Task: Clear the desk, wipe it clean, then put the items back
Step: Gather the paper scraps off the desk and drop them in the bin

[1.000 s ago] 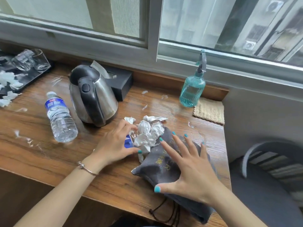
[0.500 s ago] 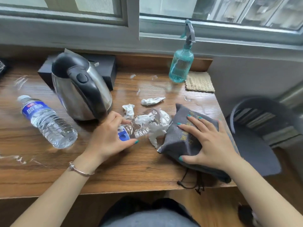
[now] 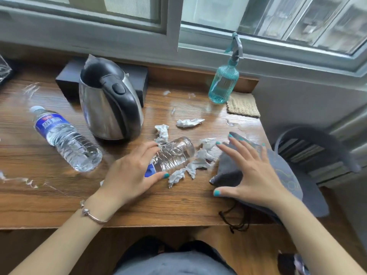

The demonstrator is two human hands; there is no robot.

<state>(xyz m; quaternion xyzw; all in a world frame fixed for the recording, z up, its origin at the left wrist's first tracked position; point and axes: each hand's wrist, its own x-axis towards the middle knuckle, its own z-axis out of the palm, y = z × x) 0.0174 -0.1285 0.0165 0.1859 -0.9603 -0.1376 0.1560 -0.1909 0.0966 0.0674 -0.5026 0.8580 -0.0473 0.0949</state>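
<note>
My left hand (image 3: 131, 173) grips a clear plastic water bottle (image 3: 174, 153) lying on its side at the middle of the wooden desk (image 3: 59, 199), its blue label under my palm. Crumpled white tissues (image 3: 198, 163) lie around the bottle. My right hand (image 3: 252, 171) hovers with fingers spread over a grey drawstring pouch (image 3: 228, 171) at the desk's right front edge, just touching it. A second water bottle (image 3: 67, 137) lies on the left. A steel kettle (image 3: 111, 102) stands behind my left hand.
A teal spray bottle (image 3: 223, 84) and a woven coaster (image 3: 243, 105) sit at the back right. A black box (image 3: 67, 80) is behind the kettle. Tissue scraps (image 3: 189, 122) dot the desk. A grey chair (image 3: 317, 155) stands to the right.
My left hand has pulled the bottle out from under the tissues and closed round it. My right hand has lifted and spread its fingers above the pouch, which slid right.
</note>
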